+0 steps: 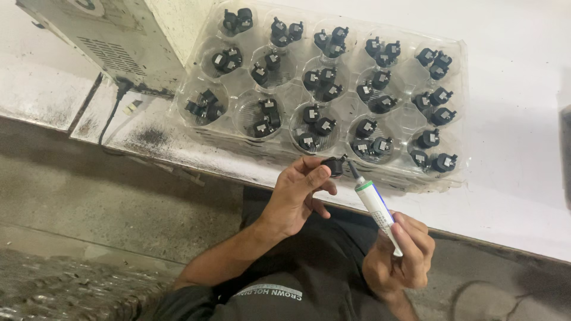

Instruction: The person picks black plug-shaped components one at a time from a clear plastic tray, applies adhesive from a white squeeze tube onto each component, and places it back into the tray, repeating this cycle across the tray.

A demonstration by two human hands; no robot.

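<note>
In the head view, at lower centre of the frame, a small black part [334, 165] is pinched between thumb and fingertips of the left hand [295, 196], just below the clear compartment tray [461, 107] of similar parts. A white syringe-like tube [375, 205] is clasped in the curled fingers of the right hand [399, 255], its dark tip touching the part. The part is judged light, rigid, best gripped by its sides

A clear plastic tray [458, 107] of small black parts [324, 83] lies on the white desk [517, 178]. At the far left stands a grey metal box [107, 41], a dark cable [113, 113] hanging from it. A concrete floor [107, 196] lies near left.
</note>
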